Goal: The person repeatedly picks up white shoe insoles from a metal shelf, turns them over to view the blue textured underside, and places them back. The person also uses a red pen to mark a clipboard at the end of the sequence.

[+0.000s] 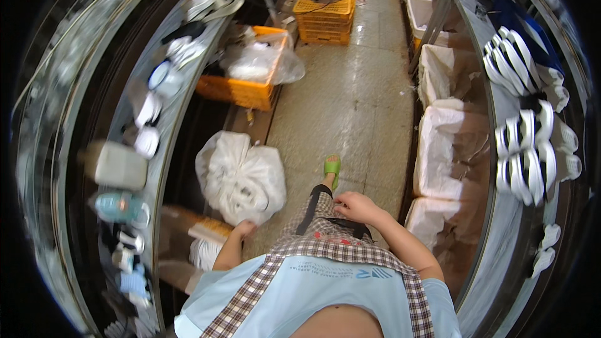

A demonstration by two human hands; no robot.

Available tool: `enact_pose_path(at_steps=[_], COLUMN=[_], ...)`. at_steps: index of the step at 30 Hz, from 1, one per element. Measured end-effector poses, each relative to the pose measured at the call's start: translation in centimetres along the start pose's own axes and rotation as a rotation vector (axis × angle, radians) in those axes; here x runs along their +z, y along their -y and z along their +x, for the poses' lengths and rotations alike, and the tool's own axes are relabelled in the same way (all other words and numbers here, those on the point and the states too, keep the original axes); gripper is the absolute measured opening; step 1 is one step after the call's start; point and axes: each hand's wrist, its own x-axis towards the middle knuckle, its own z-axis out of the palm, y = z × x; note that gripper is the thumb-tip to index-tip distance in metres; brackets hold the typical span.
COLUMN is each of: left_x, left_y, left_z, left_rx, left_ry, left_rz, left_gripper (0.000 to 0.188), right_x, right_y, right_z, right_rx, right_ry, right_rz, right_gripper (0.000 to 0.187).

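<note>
- So the work in hand looks like shifting the big white tied plastic bag (pixel 241 177), stuffed with pale stuff, which sits on the floor at the left side of the aisle, just past the person's left knee and right beside the long metal workbench (pixel 168 150).
- Progress-wise, it reads as early: the bag is knotted shut and full, but it rests flat on the grey concrete floor (pixel 357 87), so it isn't lifted yet. Everything after the grab seems left to do.
- The left hand (pixel 243 230) is down at the bag's lower edge, touching it or as good as. The fingers curl under out of sight, so whether it has actually closed on the plastic is impossible to call from this angle.
- The right hand (pixel 355 205) isn't on the bag at all. It lies loosely on the person's own thigh, over the checked apron (pixel 325 238), fingers relaxed and grasping nothing.
- One foot in a green slipper (pixel 332 167) is planted ahead in the aisle, just right of the bag.
- Around it: another clear bag of white pieces sits in an orange plastic crate (pixel 241 91) further up on the left, and a stack of yellow crates (pixel 325 15) stands at the far end.
- On the right, open white-lined cartons (pixel 447 144) run along the aisle, with rows of white shoe soles (pixel 526 156) on the bench above them.
</note>
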Motion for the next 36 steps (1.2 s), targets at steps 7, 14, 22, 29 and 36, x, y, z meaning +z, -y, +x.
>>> enact_pose_path(at_steps=[7, 14, 22, 29, 36], left_x=[-2.9, 4.5, 11.7, 9.8, 8.6], left_y=[-24.9, -74.9, -111.6, -135.4, -167.0], left_z=[15.6, 28.5, 31.9, 36.9, 46.5], left_rx=[-0.043, 0.796, 0.966, 1.026, 1.426], left_ry=[-0.155, 0.001, 0.199, 0.279, 0.127], left_rz=[-0.095, 0.56, 0.575, 0.408, 0.438], left_gripper=[0.021, 0.031, 0.036, 0.037, 0.022], right_x=[-20.5, -42.6, -68.9, -92.7, -111.7], right_y=[-7.9, -21.5, -37.7, -46.4, -52.5], right_z=[16.3, 26.7, 41.4, 62.9, 81.2], right_rx=[0.08, 0.272, 0.438, 0.176, 0.098], right_ry=[-0.047, -0.321, -0.24, -0.3, -0.371], right_rz=[-0.066, 0.034, 0.191, 0.049, 0.135], right_gripper=[0.029, 0.03, 0.029, 0.028, 0.028])
